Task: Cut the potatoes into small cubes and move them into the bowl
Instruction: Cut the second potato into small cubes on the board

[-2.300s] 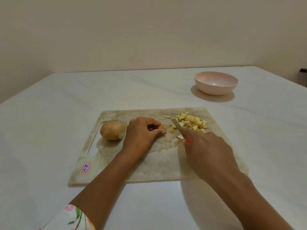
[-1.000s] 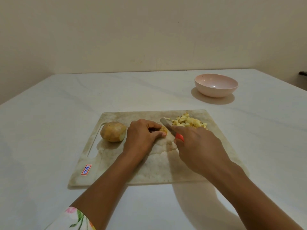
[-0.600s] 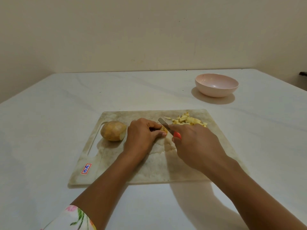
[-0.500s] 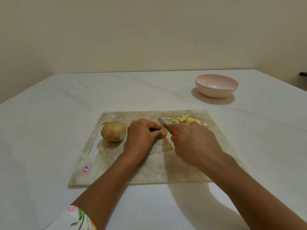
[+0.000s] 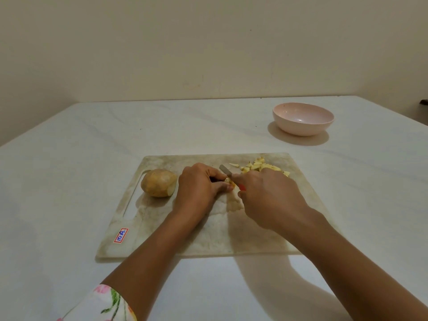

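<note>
On the worn cutting board (image 5: pixel 162 237) my left hand (image 5: pixel 199 188) pinches a small potato piece (image 5: pixel 229 181) under its fingertips. My right hand (image 5: pixel 268 195) grips a red-handled knife (image 5: pixel 228 173), its blade lying across that piece. A pile of small potato cubes (image 5: pixel 264 167) sits at the board's far right, partly hidden behind my right hand. A larger potato (image 5: pixel 158 182) with one cut face rests at the board's left. The pink bowl (image 5: pixel 303 118) stands on the table beyond the board to the right, with nothing visible in it.
The board lies on a white table (image 5: pixel 69 158) whose far edge meets a plain wall. A handle slot (image 5: pixel 132 198) runs along the board's left side, and a small red and blue sticker (image 5: pixel 121 235) marks its near left corner.
My right hand has carried the knife left from beside the cube pile onto the small piece that my left hand holds. My left hand and the larger potato have stayed put.
</note>
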